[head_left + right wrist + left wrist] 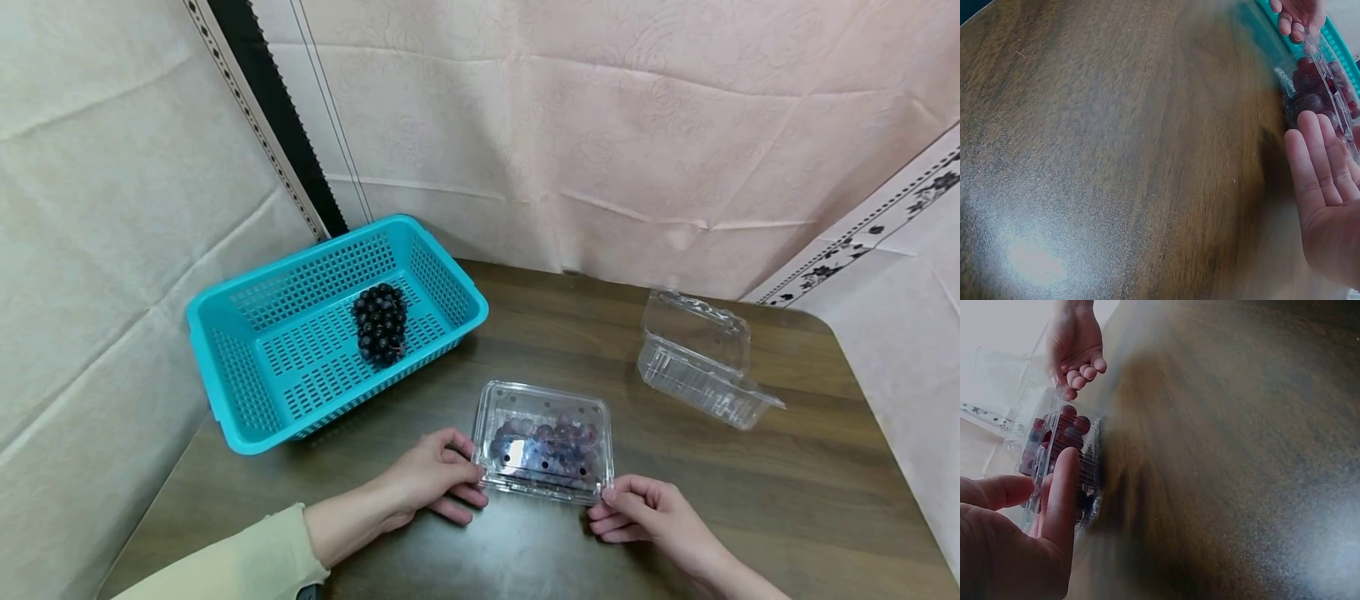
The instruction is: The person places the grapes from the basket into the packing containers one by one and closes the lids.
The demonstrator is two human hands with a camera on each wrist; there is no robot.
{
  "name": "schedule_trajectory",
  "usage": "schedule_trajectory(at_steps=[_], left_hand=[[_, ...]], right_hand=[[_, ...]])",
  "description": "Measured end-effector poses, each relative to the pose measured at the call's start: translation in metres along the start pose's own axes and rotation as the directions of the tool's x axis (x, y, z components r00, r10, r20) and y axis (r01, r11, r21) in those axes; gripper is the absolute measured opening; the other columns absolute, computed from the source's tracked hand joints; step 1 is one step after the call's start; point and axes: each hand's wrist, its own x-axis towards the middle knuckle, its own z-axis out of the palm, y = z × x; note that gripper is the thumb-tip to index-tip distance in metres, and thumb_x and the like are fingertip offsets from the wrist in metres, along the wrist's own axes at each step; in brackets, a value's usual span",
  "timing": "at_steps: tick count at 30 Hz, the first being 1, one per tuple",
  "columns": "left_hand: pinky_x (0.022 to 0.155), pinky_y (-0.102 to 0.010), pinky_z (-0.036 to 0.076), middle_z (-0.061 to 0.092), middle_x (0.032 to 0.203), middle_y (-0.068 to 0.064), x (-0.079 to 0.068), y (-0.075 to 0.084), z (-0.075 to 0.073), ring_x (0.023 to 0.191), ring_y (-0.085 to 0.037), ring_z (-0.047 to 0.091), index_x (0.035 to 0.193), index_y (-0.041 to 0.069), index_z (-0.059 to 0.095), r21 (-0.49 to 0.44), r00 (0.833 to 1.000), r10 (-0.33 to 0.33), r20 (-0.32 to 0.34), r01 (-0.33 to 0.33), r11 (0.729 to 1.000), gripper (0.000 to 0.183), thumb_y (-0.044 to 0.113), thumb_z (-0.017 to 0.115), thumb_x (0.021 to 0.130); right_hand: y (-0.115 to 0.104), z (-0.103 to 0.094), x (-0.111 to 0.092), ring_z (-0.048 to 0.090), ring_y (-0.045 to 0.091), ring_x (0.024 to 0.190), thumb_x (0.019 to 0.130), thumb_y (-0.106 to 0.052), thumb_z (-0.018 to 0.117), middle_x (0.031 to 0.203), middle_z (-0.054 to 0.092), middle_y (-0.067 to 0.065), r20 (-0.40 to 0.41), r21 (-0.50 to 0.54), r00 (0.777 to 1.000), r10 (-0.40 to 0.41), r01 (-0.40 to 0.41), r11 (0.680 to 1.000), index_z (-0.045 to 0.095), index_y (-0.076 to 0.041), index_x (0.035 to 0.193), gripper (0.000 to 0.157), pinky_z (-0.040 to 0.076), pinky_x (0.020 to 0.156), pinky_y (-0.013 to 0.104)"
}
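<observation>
A clear plastic clamshell box (545,442) with its lid down lies on the table in front of me, dark red grapes (555,446) visible through it. My left hand (438,477) pinches the rim at its near left corner between thumb and fingers. At the near right corner, my right hand (637,510) pinches the rim, thumb on top. The left wrist view shows the left thumb (1004,490) pressed to the lid's edge and a finger below. In the right wrist view the right hand's fingers (1319,162) extend beside the box's grape-filled side.
A turquoise basket (315,417) stands at the back left, a bunch of dark grapes (380,325) inside. Towards the back right is another clear clamshell box (697,375), lid raised. Cloth curtains (600,150) hang around the wooden table (810,492).
</observation>
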Motion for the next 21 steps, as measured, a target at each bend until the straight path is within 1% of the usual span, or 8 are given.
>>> schedule_trajectory(at_steps=[7, 10, 14, 18, 21], left_hand=[[0.066, -0.044, 0.067, 0.073, 0.103, -0.021, -0.002, 0.001, -0.001, 0.084, -0.03, 0.079, 0.124, 0.0, 0.052, 0.021, 1.0, 0.001, -0.005, -0.001, 1.0, 0.031, 0.004, 0.07, 0.099], [0.066, -0.043, 0.067, 0.074, 0.104, -0.022, -0.004, 0.004, -0.003, 0.084, -0.029, 0.078, 0.126, 0.0, 0.053, 0.057, 1.0, -0.005, -0.003, 0.005, 0.998, 0.033, 0.007, 0.071, 0.1], [0.064, -0.042, 0.067, 0.074, 0.106, -0.02, -0.008, 0.009, -0.006, 0.086, -0.029, 0.078, 0.13, 0.0, 0.054, 0.127, 1.0, -0.016, -0.002, 0.016, 0.992, 0.037, 0.012, 0.073, 0.1], [0.063, -0.043, 0.066, 0.074, 0.107, -0.017, -0.013, 0.016, -0.011, 0.09, -0.029, 0.077, 0.137, -0.001, 0.054, 0.231, 1.0, -0.006, -0.007, 0.007, 0.973, 0.044, 0.015, 0.073, 0.101], [0.062, -0.043, 0.066, 0.073, 0.105, -0.014, -0.016, 0.023, -0.014, 0.089, -0.029, 0.076, 0.142, -0.002, 0.054, 0.337, 0.999, 0.03, -0.019, -0.021, 0.941, 0.05, 0.017, 0.074, 0.1]], right_hand=[[-0.001, 0.0, -0.001, 0.079, 0.026, 0.102, 0.114, -0.013, 0.051, 0.114, 0.076, 0.024, -0.002, -0.011, 1.0, 0.004, -0.004, 1.0, 0.066, 0.007, 0.117, 0.025, 0.065, 0.089, 0.04], [-0.002, -0.002, -0.003, 0.078, 0.025, 0.102, 0.114, -0.013, 0.05, 0.114, 0.076, 0.025, -0.001, -0.018, 1.0, 0.003, -0.003, 1.0, 0.065, 0.009, 0.121, 0.027, 0.065, 0.089, 0.04], [-0.005, -0.008, -0.007, 0.078, 0.025, 0.103, 0.115, -0.013, 0.047, 0.115, 0.076, 0.025, -0.005, -0.038, 1.0, 0.0, -0.001, 0.999, 0.063, 0.012, 0.126, 0.032, 0.064, 0.09, 0.039], [-0.012, -0.017, -0.009, 0.078, 0.025, 0.103, 0.116, -0.013, 0.046, 0.116, 0.075, 0.026, -0.016, -0.112, 0.999, -0.032, 0.03, 0.993, 0.059, 0.019, 0.128, 0.036, 0.065, 0.089, 0.039], [-0.018, -0.025, -0.009, 0.079, 0.025, 0.1, 0.115, -0.01, 0.047, 0.113, 0.075, 0.031, -0.015, -0.228, 0.995, -0.102, 0.095, 0.969, 0.057, 0.023, 0.127, 0.036, 0.066, 0.085, 0.042]])
